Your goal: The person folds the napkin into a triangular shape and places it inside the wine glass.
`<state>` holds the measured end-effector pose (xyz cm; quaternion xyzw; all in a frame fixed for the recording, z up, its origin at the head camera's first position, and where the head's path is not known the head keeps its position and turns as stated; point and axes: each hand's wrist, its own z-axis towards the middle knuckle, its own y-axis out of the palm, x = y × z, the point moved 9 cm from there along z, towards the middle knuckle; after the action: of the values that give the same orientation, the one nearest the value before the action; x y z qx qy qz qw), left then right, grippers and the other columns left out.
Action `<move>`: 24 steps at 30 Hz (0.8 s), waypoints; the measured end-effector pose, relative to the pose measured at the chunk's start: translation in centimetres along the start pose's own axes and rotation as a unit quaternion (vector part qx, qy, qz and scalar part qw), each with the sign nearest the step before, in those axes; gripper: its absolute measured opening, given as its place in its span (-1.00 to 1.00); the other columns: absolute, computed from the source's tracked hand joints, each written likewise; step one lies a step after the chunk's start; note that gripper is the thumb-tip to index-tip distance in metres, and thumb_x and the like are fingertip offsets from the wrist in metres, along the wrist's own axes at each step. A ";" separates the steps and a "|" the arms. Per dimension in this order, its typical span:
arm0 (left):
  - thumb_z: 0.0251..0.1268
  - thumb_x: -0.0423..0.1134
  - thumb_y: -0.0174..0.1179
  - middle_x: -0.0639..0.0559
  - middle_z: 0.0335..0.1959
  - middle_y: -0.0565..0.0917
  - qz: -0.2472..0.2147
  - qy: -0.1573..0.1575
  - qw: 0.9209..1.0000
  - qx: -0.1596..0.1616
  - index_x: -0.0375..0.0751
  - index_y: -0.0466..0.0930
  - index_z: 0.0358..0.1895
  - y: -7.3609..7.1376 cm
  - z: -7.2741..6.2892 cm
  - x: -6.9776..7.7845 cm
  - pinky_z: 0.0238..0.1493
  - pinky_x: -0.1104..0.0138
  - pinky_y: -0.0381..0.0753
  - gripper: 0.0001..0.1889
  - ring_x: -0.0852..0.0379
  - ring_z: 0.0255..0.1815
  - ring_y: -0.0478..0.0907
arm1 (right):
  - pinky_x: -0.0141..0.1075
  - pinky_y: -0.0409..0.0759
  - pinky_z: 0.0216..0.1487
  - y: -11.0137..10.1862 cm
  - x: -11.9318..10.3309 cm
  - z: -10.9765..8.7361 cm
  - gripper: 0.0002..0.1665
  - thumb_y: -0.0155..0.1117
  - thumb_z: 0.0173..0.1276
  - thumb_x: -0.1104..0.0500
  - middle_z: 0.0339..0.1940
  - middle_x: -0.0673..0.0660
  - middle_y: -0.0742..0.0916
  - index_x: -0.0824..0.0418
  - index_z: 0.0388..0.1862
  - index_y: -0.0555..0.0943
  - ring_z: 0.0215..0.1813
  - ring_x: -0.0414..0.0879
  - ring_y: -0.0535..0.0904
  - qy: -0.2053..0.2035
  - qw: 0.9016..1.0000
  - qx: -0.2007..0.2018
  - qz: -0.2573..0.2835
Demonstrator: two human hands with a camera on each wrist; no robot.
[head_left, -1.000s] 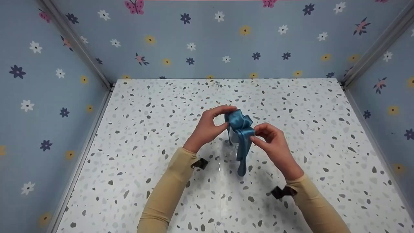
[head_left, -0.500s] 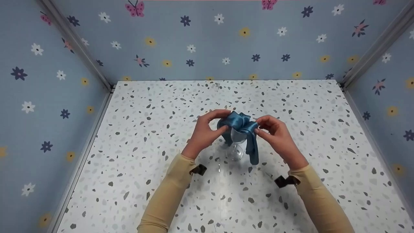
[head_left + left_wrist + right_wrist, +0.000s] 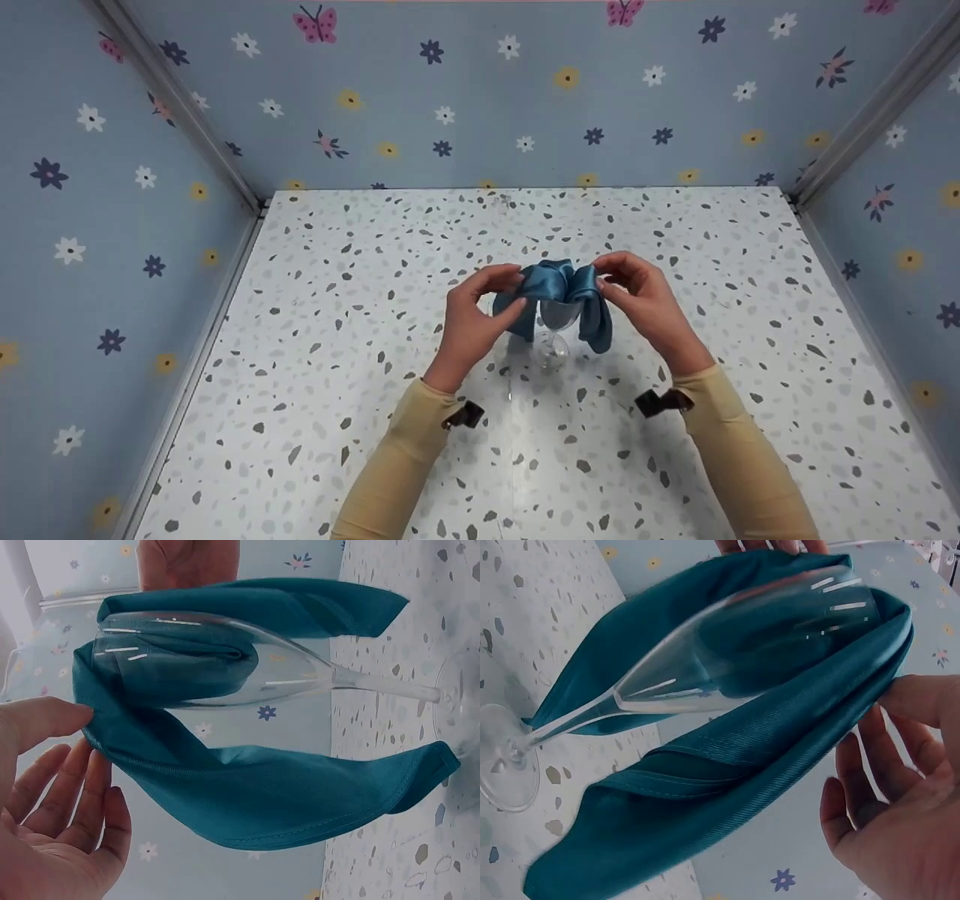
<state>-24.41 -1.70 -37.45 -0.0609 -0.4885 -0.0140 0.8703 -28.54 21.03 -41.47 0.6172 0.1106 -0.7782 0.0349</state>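
Observation:
A blue-teal satin napkin (image 3: pixel 544 282) is tucked into the mouth of a clear stemmed glass (image 3: pixel 560 315), a flute. The glass stands upright on its round foot on the tabletop. Over the rim the cloth spills out, with one folded tail down each side. My left hand (image 3: pixel 466 322) pinches the left fold near the rim between thumb and fingers. On the other side, my right hand (image 3: pixel 651 309) pinches the right fold at the rim. Through the glass wall, the wrist views show the tucked part of the napkin (image 3: pixel 199 664) rolled inside the bowl.
The speckled white tabletop (image 3: pixel 360 300) spreads around the glass. Blue flower-patterned panels (image 3: pixel 480 90) rise at the back and both sides, joined by grey metal corner posts (image 3: pixel 180 105). A small dark camera mount sits on each wrist.
The right tail has swung from the front out to the right, and the left tail now spreads leftward. My left hand moved left and slightly nearer; my right hand moved farther away.

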 end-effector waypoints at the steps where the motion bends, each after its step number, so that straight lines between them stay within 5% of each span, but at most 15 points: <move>1: 0.08 -0.56 0.32 -0.27 -0.15 0.66 0.004 -0.001 1.000 0.002 -0.40 0.58 0.02 -0.1 0.0 -0.1 -0.02 -0.07 0.50 -0.62 -0.19 -0.14 0.59 | -0.16 0.43 0.12 -0.1 -0.3 -0.2 -0.71 0.26 0.32 0.37 -0.05 0.24 0.63 0.44 -0.01 0.54 0.04 0.06 0.52 -0.006 1.000 0.009 -0.009; 8: 0.04 -0.51 0.38 -0.23 -0.01 0.63 0.043 0.011 0.999 -0.011 -0.45 0.55 0.06 -0.4 0.1 -0.1 0.13 0.04 0.43 -0.56 -0.09 0.07 0.53 | -0.05 0.39 0.19 -0.4 -5.0 -2.8 -0.70 0.22 0.26 0.51 -0.05 0.38 0.63 0.56 -0.02 0.53 0.08 0.09 0.51 -0.060 0.992 0.099 -0.043; 14: 0.04 -0.52 0.37 -0.24 0.04 0.62 0.033 0.018 0.999 -0.029 -0.47 0.55 0.08 0.1 0.2 0.0 0.19 0.10 0.42 -0.54 -0.04 0.13 0.52 | -0.09 0.46 0.16 0.7 -7.4 -5.7 -0.64 0.25 0.20 0.54 -0.02 0.42 0.62 0.57 0.00 0.52 0.06 0.05 0.56 -0.108 0.980 0.153 -0.068; 24: 0.01 -0.48 0.42 -0.20 0.02 0.64 0.035 0.015 0.999 -0.018 -0.42 0.58 0.07 0.9 -0.1 -0.1 0.16 0.16 0.45 -0.53 0.01 0.09 0.54 | -0.17 0.49 0.16 2.4 -3.0 -6.1 -0.39 0.32 0.20 0.46 0.18 0.25 0.57 0.35 0.27 0.45 0.17 0.06 0.53 -0.087 0.985 0.142 -0.031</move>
<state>-24.34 -0.81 -37.70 -0.0934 -0.4730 0.0072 0.8761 -21.60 19.79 -40.13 0.5419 0.0143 -0.8376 -0.0680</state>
